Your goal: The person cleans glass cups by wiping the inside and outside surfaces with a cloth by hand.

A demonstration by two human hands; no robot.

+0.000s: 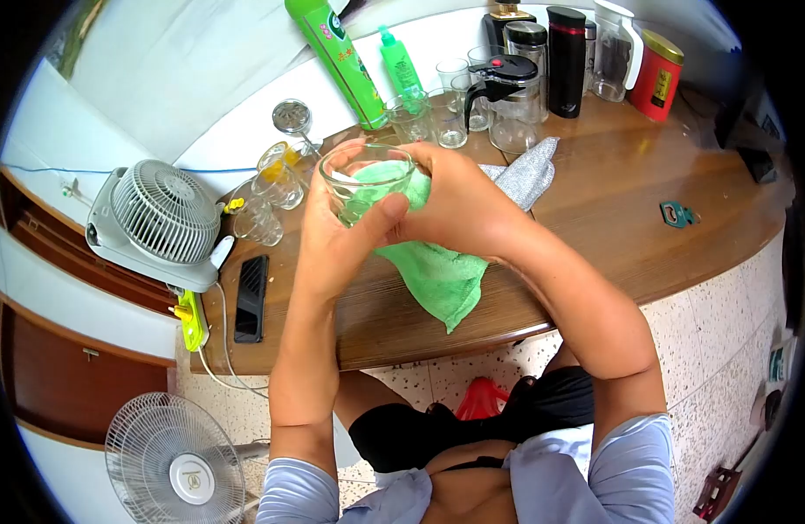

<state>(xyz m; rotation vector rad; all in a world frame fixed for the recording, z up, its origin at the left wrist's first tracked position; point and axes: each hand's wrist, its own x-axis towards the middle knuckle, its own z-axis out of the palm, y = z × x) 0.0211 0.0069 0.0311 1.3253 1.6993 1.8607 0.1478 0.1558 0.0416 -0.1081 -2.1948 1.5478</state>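
Both hands are raised above the wooden table around a clear drinking glass, its open rim tilted up towards me. My left hand wraps the glass from the left, with the thumb across its front. My right hand is closed at the right side of the glass on a green cloth. Part of the cloth shows through the glass; the rest hangs below my hands. Some fingertips are hidden behind the glass. A grey cloth lies on the table behind my right wrist.
More glasses, a glass teapot, a black flask and a red tin line the table's back. A green spray can leans there. Left are glasses, a small fan and a phone.
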